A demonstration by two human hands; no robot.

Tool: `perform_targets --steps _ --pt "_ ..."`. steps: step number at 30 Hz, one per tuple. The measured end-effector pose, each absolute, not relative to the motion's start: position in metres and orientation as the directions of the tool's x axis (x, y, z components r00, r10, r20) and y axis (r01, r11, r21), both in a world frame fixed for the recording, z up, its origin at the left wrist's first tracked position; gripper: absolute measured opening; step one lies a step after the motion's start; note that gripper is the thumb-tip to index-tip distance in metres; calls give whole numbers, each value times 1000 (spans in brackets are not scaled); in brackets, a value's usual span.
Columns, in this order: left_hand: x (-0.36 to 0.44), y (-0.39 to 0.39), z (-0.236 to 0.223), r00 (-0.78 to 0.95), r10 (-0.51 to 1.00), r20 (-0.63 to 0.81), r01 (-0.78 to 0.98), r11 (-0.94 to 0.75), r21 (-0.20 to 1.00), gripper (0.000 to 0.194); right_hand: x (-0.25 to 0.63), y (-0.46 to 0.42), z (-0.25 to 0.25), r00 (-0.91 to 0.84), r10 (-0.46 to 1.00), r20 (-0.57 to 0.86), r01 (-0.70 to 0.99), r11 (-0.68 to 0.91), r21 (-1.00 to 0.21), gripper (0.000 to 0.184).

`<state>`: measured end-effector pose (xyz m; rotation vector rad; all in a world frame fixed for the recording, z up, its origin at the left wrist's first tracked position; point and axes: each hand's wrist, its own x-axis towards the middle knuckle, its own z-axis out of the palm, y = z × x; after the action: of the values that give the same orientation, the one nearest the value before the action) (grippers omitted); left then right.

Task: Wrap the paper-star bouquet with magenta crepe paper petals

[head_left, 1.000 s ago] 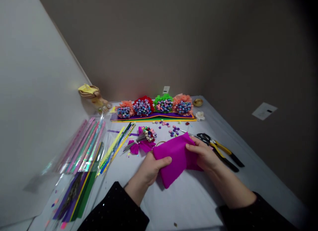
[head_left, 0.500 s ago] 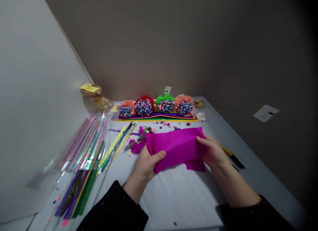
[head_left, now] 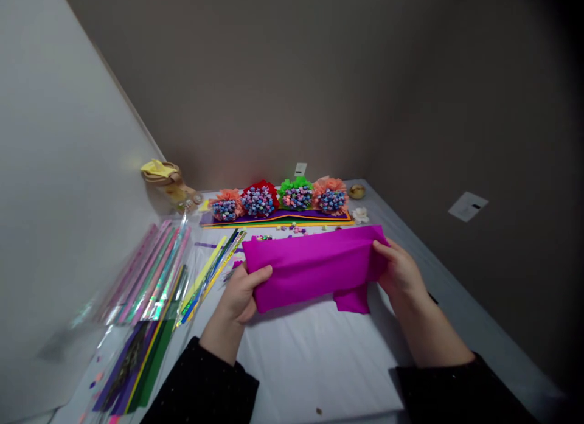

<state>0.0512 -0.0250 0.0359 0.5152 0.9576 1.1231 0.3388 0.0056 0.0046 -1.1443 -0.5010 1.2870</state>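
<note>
A sheet of magenta crepe paper [head_left: 314,263] is stretched between my hands above the white table. My left hand [head_left: 239,293] grips its left end, thumb on the near face. At the right end, my right hand [head_left: 401,272] pinches the paper between thumb and fingers. A loose flap of the same paper hangs below the right part. Behind the sheet, small folded paper stars [head_left: 294,229] are scattered, and most of the wire-stemmed bunch there is hidden.
Bouquets of paper stars wrapped in orange, red [head_left: 260,199] and green crepe stand at the back on coloured sheets [head_left: 278,220]. Paper strips in clear sleeves [head_left: 155,272] lie at left, loose strips [head_left: 210,278] beside them. A wicker basket [head_left: 168,180] stands back left, a white flower [head_left: 360,215] back right.
My hands have moved apart, the left one further left, pulling the magenta crepe paper wider and flatter. The paper now covers more of the wire-stemmed bunch. The whole view has shifted slightly.
</note>
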Motion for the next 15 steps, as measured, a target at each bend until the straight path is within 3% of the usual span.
perform_targets --steps 6,9,15 --pt "36 -28 62 46 968 -247 -448 241 861 67 349 11 1 329 901 -285 -483 -98 -870 19" --pt "19 -42 83 24 963 -267 -366 257 894 70 354 14 6 384 862 -330 -528 -88 -845 18" --pt "-30 -93 95 -105 927 -361 -210 334 919 42 359 16 12 426 789 -443 -604 -116 -788 18"
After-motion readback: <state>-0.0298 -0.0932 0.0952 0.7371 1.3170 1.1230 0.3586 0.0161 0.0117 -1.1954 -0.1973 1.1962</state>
